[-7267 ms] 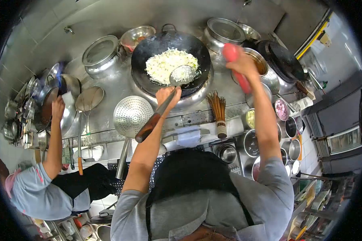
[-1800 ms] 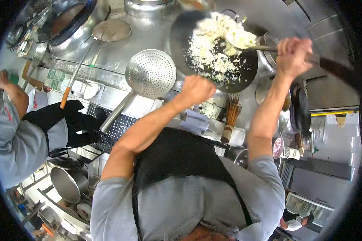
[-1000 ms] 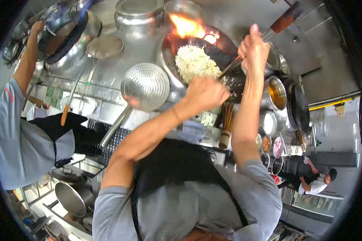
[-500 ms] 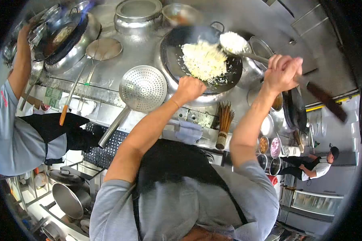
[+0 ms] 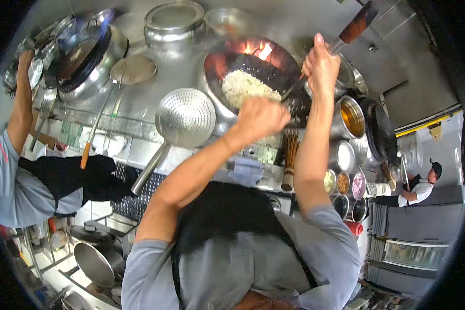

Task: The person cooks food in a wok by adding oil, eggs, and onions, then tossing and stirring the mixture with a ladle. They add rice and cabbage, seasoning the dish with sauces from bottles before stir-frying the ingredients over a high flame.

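Note:
My left hand is closed at the near edge of a dark wok, its fingers wrapped over something mostly hidden under them. My right hand grips the metal shaft of a ladle, its thumb pointing up along it. The ladle's wooden handle sticks out above that hand, and its lower end reaches into the wok. White rice lies in the wok, partly behind my left hand. Orange flames show at the wok's far side.
A perforated strainer lies left of the wok. A bamboo brush and a blue cloth are near the front edge. A pot of orange liquid and small bowls stand right. One co-worker's arm is left, another person far right.
The ladle has swung from beside the wok into it, its handle now pointing up. My right hand moved up and left, my left hand right and nearer. The wok shifted and flames appeared.

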A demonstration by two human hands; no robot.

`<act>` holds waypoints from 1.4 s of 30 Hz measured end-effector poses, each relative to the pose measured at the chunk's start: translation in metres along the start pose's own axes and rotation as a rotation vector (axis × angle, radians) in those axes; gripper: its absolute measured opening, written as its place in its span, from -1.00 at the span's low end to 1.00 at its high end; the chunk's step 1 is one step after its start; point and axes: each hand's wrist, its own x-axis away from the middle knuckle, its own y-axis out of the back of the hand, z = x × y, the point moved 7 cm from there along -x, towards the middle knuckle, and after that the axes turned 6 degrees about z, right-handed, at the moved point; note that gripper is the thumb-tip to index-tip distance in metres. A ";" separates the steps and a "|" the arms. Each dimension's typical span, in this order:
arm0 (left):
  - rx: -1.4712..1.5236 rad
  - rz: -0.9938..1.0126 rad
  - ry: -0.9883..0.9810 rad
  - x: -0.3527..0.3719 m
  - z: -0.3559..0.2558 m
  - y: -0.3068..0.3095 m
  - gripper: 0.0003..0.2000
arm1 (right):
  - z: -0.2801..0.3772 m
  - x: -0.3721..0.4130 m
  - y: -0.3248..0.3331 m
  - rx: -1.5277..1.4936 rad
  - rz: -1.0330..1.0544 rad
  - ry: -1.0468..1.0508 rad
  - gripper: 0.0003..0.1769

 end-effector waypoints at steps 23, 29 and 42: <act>0.048 0.171 0.156 0.042 0.063 -0.073 -0.67 | 0.069 0.018 0.040 0.210 -0.224 0.443 -0.56; -0.024 0.050 0.099 -0.005 0.086 -0.091 -0.66 | 0.056 0.036 0.054 -0.018 -0.200 0.747 -0.54; 0.005 0.041 0.104 -0.003 0.083 -0.090 -0.64 | -0.109 -0.022 0.001 0.242 -0.046 0.382 -0.60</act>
